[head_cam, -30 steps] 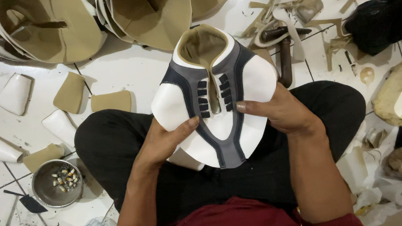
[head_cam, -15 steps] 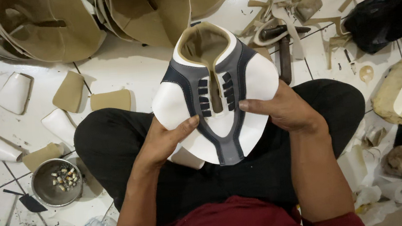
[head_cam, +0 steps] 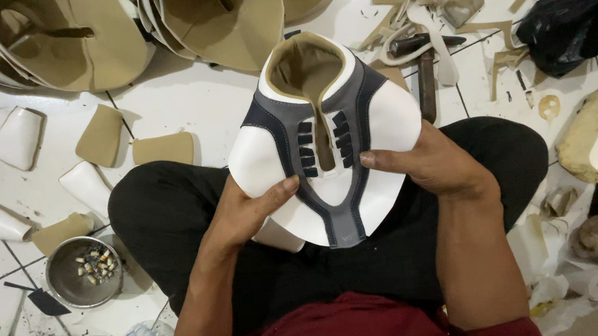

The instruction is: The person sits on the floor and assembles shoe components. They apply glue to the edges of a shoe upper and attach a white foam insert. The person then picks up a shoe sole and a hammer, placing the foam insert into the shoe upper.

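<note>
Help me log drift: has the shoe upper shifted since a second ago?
No. The shoe upper sits just as before, its collar level with the hammer on the floor, gripped by both hands.

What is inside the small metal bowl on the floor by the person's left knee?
The metal bowl holds a small heap of short pale stubs at its middle, over a dark bottom. Whatever lies beneath the heap is covered. Neither hand touches it.
</note>
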